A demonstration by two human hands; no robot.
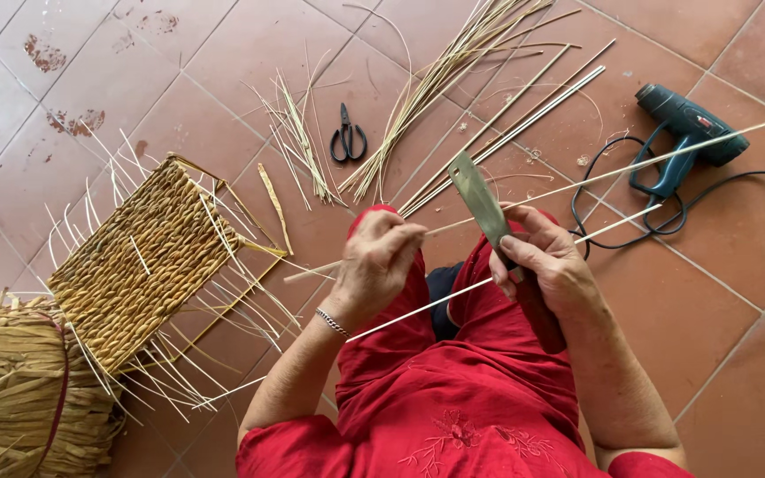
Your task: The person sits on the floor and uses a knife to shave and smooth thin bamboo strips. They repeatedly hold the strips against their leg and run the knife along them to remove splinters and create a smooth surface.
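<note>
The floor [223,53] is of red-brown tiles. On it, at the left, lies a bundle [11,389] of dry straw, and just beside it a half-woven basket [139,261] with loose ends that stick out. Higher up, a sheaf of reeds [440,84] and some straight sticks [511,124] lie near each other, with a heat gun [688,128] and its cord at the right. Small black scissors [347,137] lie between two reed heaps. The person sits in red clothes. The right hand [546,261] is closed around the dark handle of a knife [489,208], blade up. The left hand [378,261] pinches a thin cane [613,173] in its fingers [405,235], over the lap, and the cane crosses the blade.
</note>
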